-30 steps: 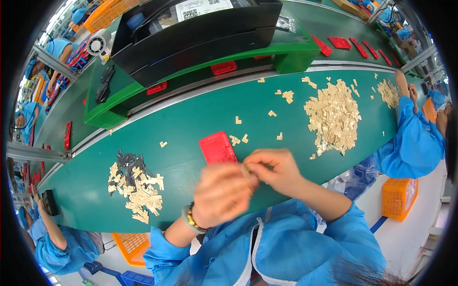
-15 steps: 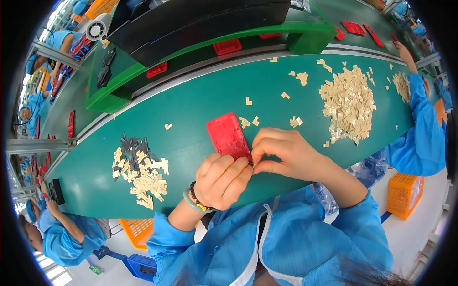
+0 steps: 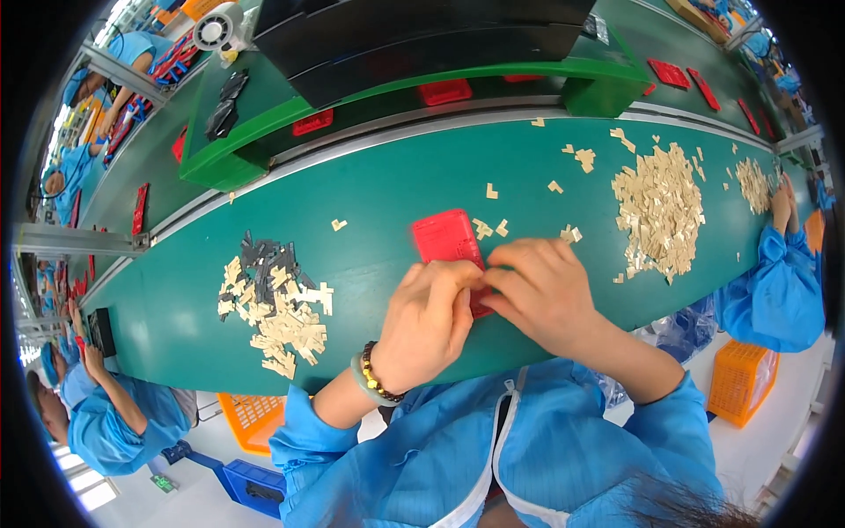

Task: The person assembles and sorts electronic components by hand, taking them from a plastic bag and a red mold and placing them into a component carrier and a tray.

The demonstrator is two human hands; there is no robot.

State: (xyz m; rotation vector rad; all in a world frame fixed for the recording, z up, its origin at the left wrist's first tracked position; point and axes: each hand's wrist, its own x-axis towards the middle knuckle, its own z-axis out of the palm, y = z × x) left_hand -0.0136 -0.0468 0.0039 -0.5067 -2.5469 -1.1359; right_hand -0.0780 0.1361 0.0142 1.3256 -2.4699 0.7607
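- In the head view, I see a red plastic piece (image 3: 445,234) lying on the green bench (image 3: 378,189), straight ahead of the worker, its far half bare and its near half mostly behind fingers.
- Its long axis runs away from the body, the far end leaning a little left, so it lies just beyond both hands.
- The left hand (image 3: 429,319) is at its near left side, fingers bent and thumb tucked in; I can't tell whether anything is pinched there.
- The right hand (image 3: 547,289) comes in from the right, fingers curled, tips beside the left's; its grip is hidden too.
- Neither hand looks clearly nearer.
- A pale pile (image 3: 660,211) sits well to the right, a mixed black-and-pale pile (image 3: 283,308) well left.
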